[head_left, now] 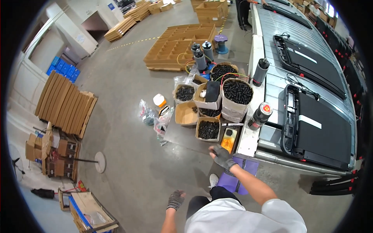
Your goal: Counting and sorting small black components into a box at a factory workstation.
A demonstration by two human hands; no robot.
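White top (241,217) along the bottom edge; left hand (176,199) low, right hand (223,156) beside a phone (228,142).

Left hand, bottom centre: grey striped fingerless glove, fingers loosely curled, palm hidden; cannot tell if it holds anything. Right hand, right of centre: dark fingerless glove, fingers partly bent, grip unclear. Purple slab (250,167) with dark strips lies below the right forearm. Phone, in yellow-orange case, lies flat just above the right hand, at the corner of a grey table (178,136). Next, a carton (208,139) of small black parts (208,129). To the right, a dark cylinder (259,117) with red top on a white ledge (246,147); flat black machines (326,132) on a conveyor (272,23). Farther, upper middle: cardboard dividers (178,44); upper left: blue crates (62,69).
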